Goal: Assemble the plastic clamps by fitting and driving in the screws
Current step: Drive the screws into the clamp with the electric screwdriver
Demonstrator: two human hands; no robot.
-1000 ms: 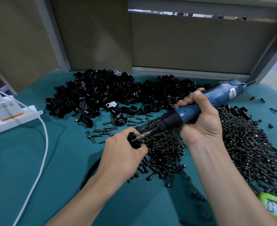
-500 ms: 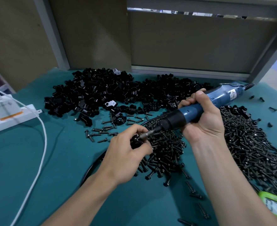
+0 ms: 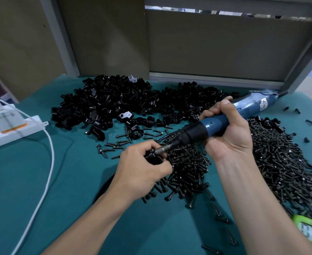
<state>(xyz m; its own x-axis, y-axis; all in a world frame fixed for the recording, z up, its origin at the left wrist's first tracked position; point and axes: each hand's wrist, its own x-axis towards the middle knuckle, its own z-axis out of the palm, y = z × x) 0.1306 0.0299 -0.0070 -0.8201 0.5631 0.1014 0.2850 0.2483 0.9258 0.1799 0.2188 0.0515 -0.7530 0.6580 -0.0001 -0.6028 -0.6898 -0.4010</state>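
My left hand [image 3: 142, 168] grips a small black plastic clamp [image 3: 154, 157] just above the green mat. My right hand [image 3: 228, 131] is wrapped round a blue electric screwdriver [image 3: 216, 124], which slants down to the left. Its metal bit [image 3: 163, 149] meets the clamp between my left fingers; the screw there is hidden. A heap of black screws [image 3: 188, 166] lies right under and beside both hands. A large pile of black clamps [image 3: 114, 103] covers the back of the mat.
A second spread of screws [image 3: 280, 159] lies to the right. At the left edge stands a white power strip [image 3: 10, 126], and a white cable [image 3: 48, 162] runs from it toward me. A green device [image 3: 311, 234] sits at the lower right. Loose screws [image 3: 114, 146] dot the mat.
The view and both hands have shifted slightly. The screwdriver's bit stays on the clamp that my left hand holds.
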